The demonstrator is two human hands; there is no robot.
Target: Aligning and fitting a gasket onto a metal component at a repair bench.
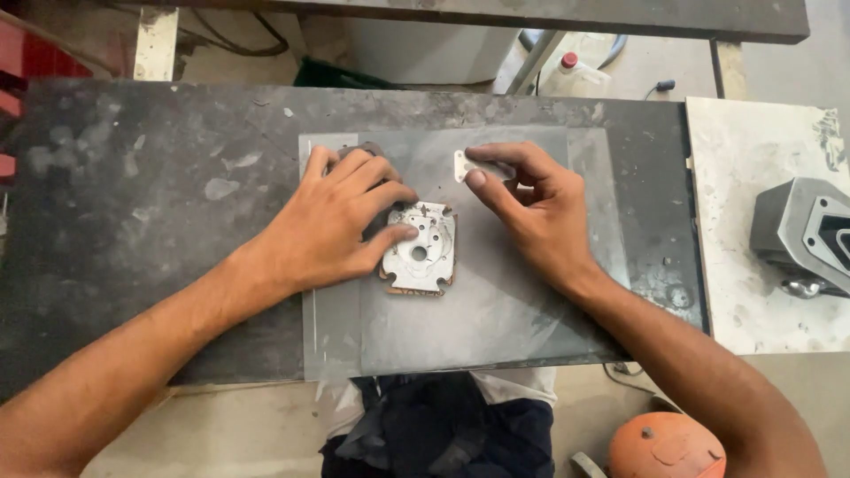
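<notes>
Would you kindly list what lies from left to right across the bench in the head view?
Left hand → square metal plate with holes → small pale plate pinched by right hand → grey metal housing.
</notes>
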